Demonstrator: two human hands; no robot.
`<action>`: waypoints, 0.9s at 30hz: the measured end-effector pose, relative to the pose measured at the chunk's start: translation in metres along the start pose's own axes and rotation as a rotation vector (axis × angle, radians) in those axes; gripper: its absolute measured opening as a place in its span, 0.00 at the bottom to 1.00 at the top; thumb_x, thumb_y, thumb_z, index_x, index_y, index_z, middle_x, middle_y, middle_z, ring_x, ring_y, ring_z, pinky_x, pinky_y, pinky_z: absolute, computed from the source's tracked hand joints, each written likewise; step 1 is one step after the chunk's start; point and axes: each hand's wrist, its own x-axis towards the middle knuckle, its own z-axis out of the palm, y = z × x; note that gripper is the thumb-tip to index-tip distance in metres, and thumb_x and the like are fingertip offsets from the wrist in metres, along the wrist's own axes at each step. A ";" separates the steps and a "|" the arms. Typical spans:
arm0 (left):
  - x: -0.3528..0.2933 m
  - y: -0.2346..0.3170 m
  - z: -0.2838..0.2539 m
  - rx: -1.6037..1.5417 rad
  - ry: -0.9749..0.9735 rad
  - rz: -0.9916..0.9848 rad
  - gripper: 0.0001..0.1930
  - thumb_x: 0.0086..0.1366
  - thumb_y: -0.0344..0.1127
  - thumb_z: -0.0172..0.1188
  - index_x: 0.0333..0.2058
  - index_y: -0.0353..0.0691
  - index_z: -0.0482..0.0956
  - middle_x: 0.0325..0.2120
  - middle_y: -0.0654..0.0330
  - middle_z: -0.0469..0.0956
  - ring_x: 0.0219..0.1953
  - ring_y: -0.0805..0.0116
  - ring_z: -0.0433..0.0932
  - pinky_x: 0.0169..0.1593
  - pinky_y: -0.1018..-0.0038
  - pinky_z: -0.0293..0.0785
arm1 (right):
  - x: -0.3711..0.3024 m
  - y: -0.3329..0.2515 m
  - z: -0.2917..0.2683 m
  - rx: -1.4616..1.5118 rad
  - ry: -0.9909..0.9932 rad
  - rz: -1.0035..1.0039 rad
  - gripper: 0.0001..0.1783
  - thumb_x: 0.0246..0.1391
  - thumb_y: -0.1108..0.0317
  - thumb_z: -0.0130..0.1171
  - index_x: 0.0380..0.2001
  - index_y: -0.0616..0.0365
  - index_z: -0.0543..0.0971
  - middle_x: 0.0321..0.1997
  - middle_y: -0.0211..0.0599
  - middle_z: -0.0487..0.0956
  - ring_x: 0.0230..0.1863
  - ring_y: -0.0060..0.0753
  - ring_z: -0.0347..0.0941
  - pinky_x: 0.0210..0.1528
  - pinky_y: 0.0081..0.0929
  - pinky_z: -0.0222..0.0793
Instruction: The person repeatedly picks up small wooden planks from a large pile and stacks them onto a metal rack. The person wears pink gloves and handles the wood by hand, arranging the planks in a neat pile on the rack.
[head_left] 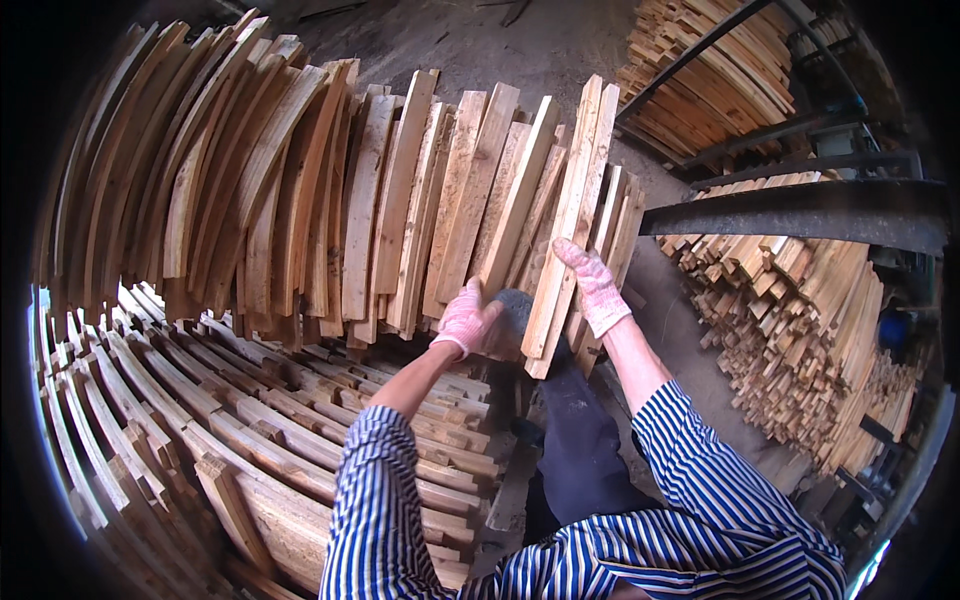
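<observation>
My right hand (594, 288), in a pale pink glove, is closed around the edge of a pair of long wooden strips (575, 225) lying face to face. These strips stand tilted, their far ends raised toward the upper right. To the left, my left hand (467, 319), gloved in pink too, grips the near end of another pale wooden strip (522, 205) that leans in the row; some of its fingers are hidden behind the wood. A long row of upright wooden strips (400, 190) stretches away to the left of both hands.
Layers of stacked wooden strips (290, 430) lie low on the left. At the right stand a pile of cut strips (790, 320) and a dark metal beam (800, 212). Another wood stack (715, 70) sits behind a metal frame at the upper right.
</observation>
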 end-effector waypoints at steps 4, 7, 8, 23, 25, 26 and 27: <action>0.020 -0.011 0.009 0.259 0.553 0.041 0.26 0.70 0.46 0.52 0.61 0.40 0.66 0.51 0.44 0.74 0.54 0.45 0.75 0.56 0.56 0.73 | -0.006 0.008 0.007 0.146 0.054 0.013 0.36 0.64 0.60 0.52 0.69 0.66 0.57 0.58 0.54 0.74 0.57 0.46 0.75 0.60 0.40 0.71; 0.039 0.001 -0.016 0.195 0.325 -0.245 0.35 0.57 0.47 0.67 0.58 0.37 0.63 0.52 0.43 0.71 0.55 0.44 0.73 0.53 0.55 0.76 | -0.019 -0.010 0.024 0.247 0.109 0.055 0.44 0.50 0.72 0.73 0.67 0.59 0.61 0.44 0.41 0.85 0.42 0.35 0.84 0.43 0.32 0.82; 0.042 0.004 -0.021 0.264 0.306 -0.225 0.37 0.52 0.47 0.71 0.55 0.37 0.63 0.50 0.44 0.72 0.55 0.45 0.73 0.52 0.56 0.77 | -0.016 -0.006 0.028 0.253 0.099 0.020 0.40 0.52 0.70 0.72 0.65 0.56 0.64 0.44 0.41 0.84 0.40 0.35 0.84 0.40 0.32 0.82; -0.152 0.143 -0.172 -0.638 -0.161 -0.097 0.51 0.57 0.46 0.75 0.71 0.41 0.51 0.63 0.44 0.65 0.56 0.59 0.76 0.53 0.67 0.78 | 0.002 -0.028 0.114 0.284 -0.097 0.120 0.28 0.65 0.54 0.58 0.63 0.57 0.74 0.67 0.33 0.73 0.70 0.30 0.64 0.74 0.33 0.54; -0.194 0.139 -0.189 -0.467 0.002 0.096 0.52 0.53 0.51 0.76 0.69 0.41 0.54 0.63 0.43 0.65 0.60 0.54 0.72 0.62 0.62 0.69 | -0.026 -0.054 0.130 0.257 -0.530 -0.330 0.24 0.65 0.60 0.58 0.61 0.57 0.75 0.62 0.35 0.77 0.64 0.30 0.71 0.69 0.32 0.64; -0.209 0.133 -0.195 -0.439 0.072 0.193 0.53 0.50 0.54 0.77 0.68 0.41 0.57 0.63 0.43 0.66 0.63 0.52 0.70 0.67 0.60 0.64 | -0.041 -0.073 0.143 0.273 -0.697 -0.457 0.23 0.64 0.62 0.59 0.60 0.57 0.76 0.60 0.35 0.79 0.61 0.30 0.74 0.66 0.31 0.69; -0.242 0.154 -0.231 -0.287 0.136 0.097 0.57 0.44 0.60 0.78 0.67 0.41 0.57 0.60 0.44 0.69 0.64 0.52 0.68 0.66 0.62 0.65 | -0.072 -0.111 0.171 0.306 -0.761 -0.394 0.22 0.63 0.65 0.61 0.58 0.58 0.77 0.57 0.36 0.81 0.58 0.29 0.76 0.62 0.29 0.73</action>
